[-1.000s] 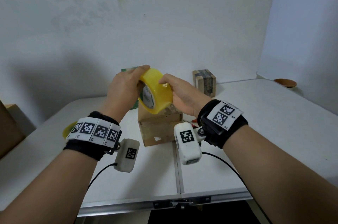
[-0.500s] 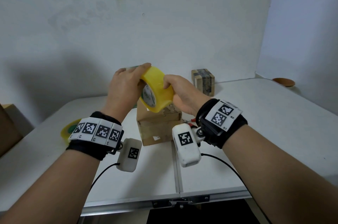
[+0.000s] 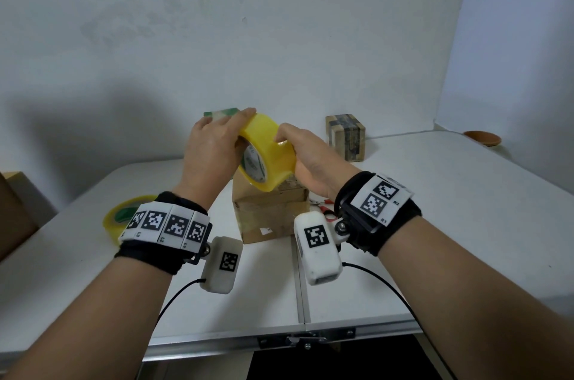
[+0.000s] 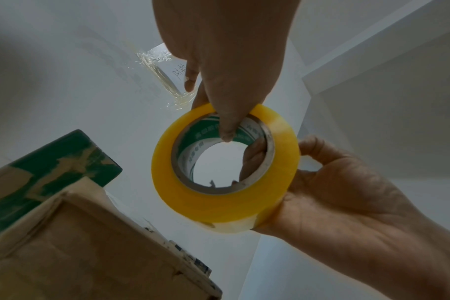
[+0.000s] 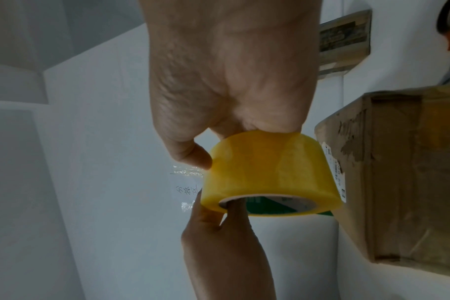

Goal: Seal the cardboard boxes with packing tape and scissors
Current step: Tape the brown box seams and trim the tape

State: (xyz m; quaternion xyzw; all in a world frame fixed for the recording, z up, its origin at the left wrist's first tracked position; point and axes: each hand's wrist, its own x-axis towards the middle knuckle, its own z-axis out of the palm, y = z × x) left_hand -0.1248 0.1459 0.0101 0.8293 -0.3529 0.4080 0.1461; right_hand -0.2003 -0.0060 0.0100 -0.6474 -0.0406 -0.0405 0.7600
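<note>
I am holding the yellow tape roll (image 3: pixel 267 152) up in the air with both hands, right above the brown cardboard box (image 3: pixel 271 214) that sits on the white table (image 3: pixel 435 224). The box is below and a bit in front of my hands, so the tape has to come down to reach it. The roll is tipped, and its hole faces down toward my left side. My left hand (image 3: pixel 211 152) has its thumb inside the hole and fingers over the top. My right hand (image 3: pixel 310 159) wraps around the outside, with fingers curled into the hole too. Both hands are about as near to the box as each other. I think I am feeling for the loose end of the tape, but I cannot see it. The red scissors (image 3: pixel 324 211) lie just right of the box, partly hidden by my wrist. A second tape roll (image 3: pixel 119 215) lies to the left, and a small taped box (image 3: pixel 345 137) stands farther back. Nothing sits between the roll and the box top.
</note>
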